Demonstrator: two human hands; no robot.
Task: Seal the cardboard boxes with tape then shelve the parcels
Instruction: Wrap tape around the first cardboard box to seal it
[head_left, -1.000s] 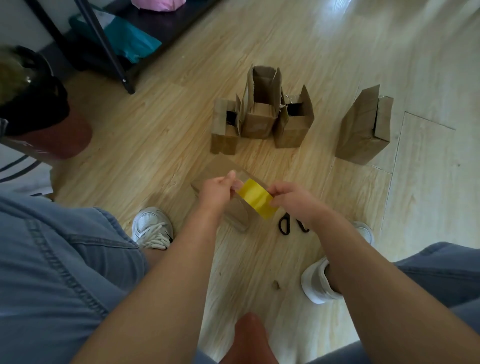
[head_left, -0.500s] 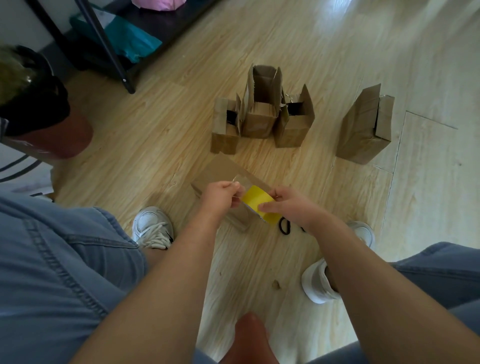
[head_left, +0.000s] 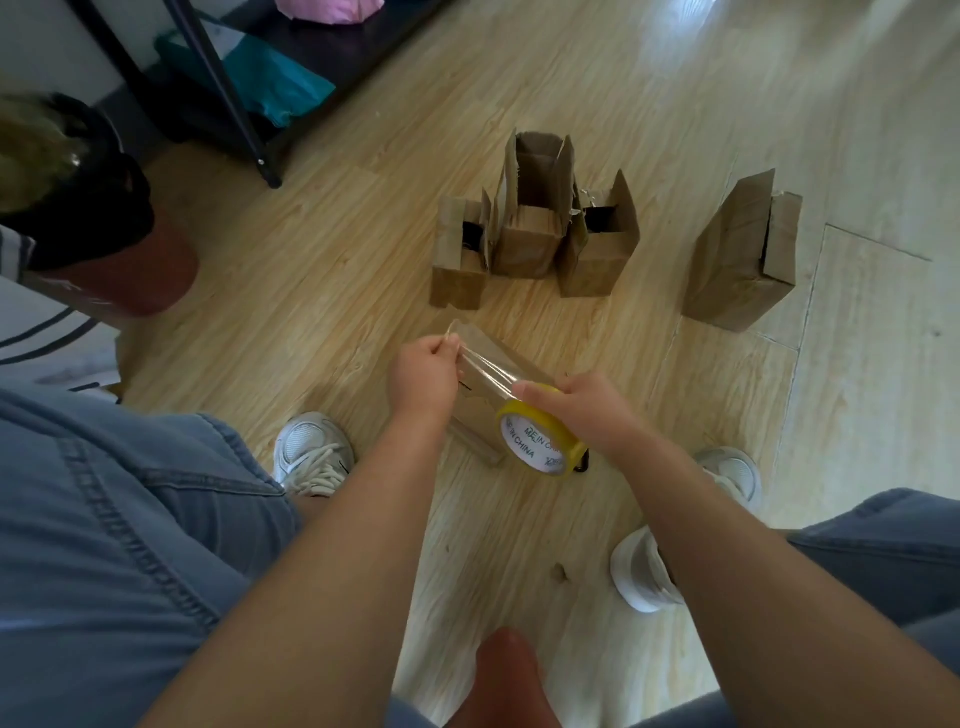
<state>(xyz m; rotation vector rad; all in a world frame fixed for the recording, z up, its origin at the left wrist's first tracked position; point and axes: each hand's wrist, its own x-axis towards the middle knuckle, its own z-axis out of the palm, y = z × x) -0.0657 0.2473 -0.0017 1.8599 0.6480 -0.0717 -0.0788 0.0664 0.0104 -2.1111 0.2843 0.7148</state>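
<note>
Right hand (head_left: 582, 410) curls round the yellow roll (head_left: 540, 439) and left hand (head_left: 423, 371) pinches the loose end, so the clear tape (head_left: 485, 366) is stretched tight just above the box (head_left: 474, 415) on the floor (head_left: 322, 291), ready, I think, to stick down flat, with four open boxes (head_left: 524, 244) behind.

Single view here, worn on the head, wide-angle, tipped steeply down at the wooden floor (head_left: 311, 291). Forearms (head_left: 363, 545) run up from the bottom edge, very close, and denim knees (head_left: 130, 545) crowd both lower corners. The cardboard boxes (head_left: 524, 249) sit further out, upper centre. A dark shelf frame (head_left: 228, 104) cuts across the top left corner.
</note>
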